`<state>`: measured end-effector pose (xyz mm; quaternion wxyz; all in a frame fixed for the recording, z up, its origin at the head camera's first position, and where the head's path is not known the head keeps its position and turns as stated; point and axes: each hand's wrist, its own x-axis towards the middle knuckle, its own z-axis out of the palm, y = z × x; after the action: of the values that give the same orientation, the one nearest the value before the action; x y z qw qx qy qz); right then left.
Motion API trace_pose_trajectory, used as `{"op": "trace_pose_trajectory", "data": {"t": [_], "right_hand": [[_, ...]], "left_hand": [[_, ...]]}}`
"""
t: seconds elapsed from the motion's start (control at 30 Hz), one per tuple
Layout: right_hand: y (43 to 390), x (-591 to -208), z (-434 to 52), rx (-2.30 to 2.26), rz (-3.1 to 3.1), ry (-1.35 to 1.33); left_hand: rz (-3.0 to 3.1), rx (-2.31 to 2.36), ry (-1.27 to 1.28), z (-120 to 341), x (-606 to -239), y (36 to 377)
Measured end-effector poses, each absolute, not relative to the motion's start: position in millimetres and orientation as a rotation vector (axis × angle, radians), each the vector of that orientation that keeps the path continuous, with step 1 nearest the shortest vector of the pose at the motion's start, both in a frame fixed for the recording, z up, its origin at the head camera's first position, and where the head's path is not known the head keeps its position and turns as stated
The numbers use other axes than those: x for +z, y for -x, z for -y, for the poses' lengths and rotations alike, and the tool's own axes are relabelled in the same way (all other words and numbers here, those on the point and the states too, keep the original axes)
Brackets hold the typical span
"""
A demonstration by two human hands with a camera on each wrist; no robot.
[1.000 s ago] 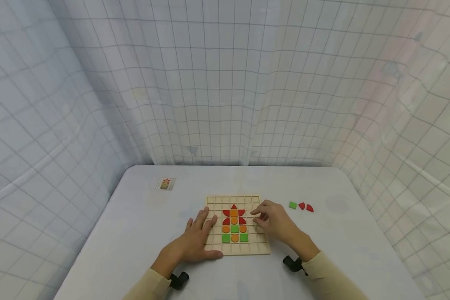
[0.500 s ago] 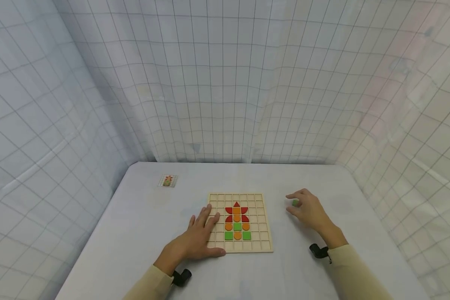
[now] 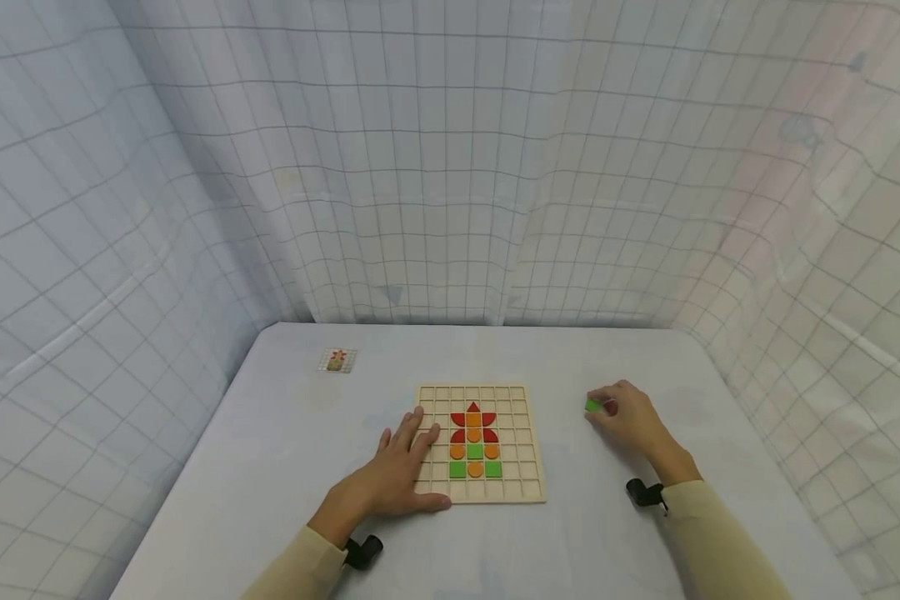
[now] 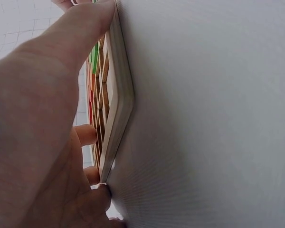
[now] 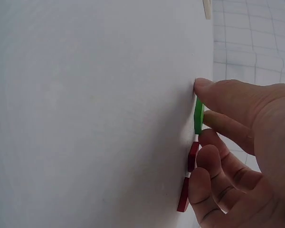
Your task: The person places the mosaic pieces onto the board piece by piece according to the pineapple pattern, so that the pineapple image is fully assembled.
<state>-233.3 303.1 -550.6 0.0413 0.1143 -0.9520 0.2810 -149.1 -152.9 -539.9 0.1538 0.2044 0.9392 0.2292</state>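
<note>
While no writing can be read on the small card [image 3: 337, 360] at the counter's [image 3: 285, 467] far left, its picture shows a coloured figure. The left hand [image 3: 393, 479] lies spread flat on the board's [image 3: 528, 492] left edge. To the right, the right hand [image 3: 633, 421] pinches a green tile [image 3: 592, 406] on the counter, beside two red tiles [image 5: 188, 178].

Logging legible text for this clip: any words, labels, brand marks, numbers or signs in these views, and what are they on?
None can be read in any view.
Small card at the table's far left: a coloured picture on a grid, too small to show any lettering.
Wooden grid board, its coloured pieces, and the green piece pinched by the right hand: no markings.
Left hand rests on the board; gridded backdrop is lines only.
</note>
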Motion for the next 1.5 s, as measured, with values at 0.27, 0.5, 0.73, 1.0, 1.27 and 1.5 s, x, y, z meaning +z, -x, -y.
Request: {"op": "trace_pose_trajectory", "data": {"t": [0.27,0.5,0.73,1.0,1.27,1.5], "right_hand": [[235,-549,-302,0.872,2.920,-0.385],[232,-545,-299,0.868,2.923,-0.380],[228,-541,-293,0.894,2.911,-0.386],[219,-541,-279,0.931,2.827,-0.470],[208,-537,-256,0.967,2.797,-0.571],[195,-537,-236,0.995,2.809,-0.645]], "left_hand": [[-2.687,0.657,-0.588,154,-539,149],[-2.689,0.653,-0.602,154,-536,149],[-2.700,0.655,-0.612,155,-537,149],[-2.685,0.687,-0.612,155,-536,147],[-2.672,0.691,-0.603,155,-534,148],[-2.673,0.706,-0.613,156,-535,147]]}}
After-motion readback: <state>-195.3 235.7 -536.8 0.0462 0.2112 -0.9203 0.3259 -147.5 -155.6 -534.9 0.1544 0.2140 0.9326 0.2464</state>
